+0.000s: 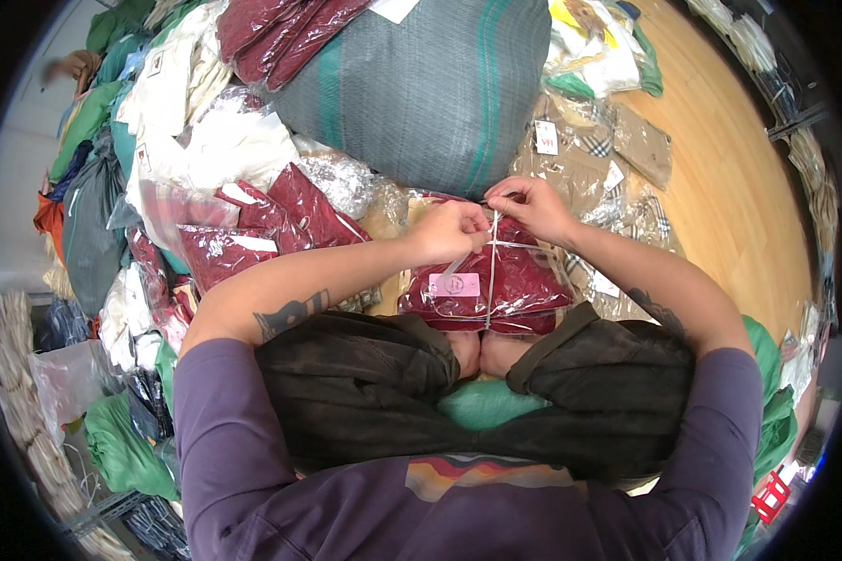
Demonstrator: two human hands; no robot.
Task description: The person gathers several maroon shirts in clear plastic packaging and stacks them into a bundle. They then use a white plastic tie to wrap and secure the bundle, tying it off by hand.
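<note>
Before my knees lies a bundle of dark red garments point(526, 284) in clear plastic bags. A thin white strap point(492, 280) crosses it lengthwise and sideways. On its near part a pink tag point(454, 285) shows under the plastic. Just above the bundle, my left hand point(450, 230) pinches the strap between thumb and fingers, and a loose end hangs below it. My right hand point(533, 208) grips the strap close by, at the far side of the bundle. The exact point where the strap is joined is partly hidden by my fingers.
A large grey woven sack point(414, 84) with green stripes stands right behind the bundle. Bagged dark red garments point(231, 245) and white garments point(238, 151) are heaped at left. Bagged beige garments point(575, 161) lie at right on the wooden floor point(730, 189). A blurred person point(81, 66) is far left.
</note>
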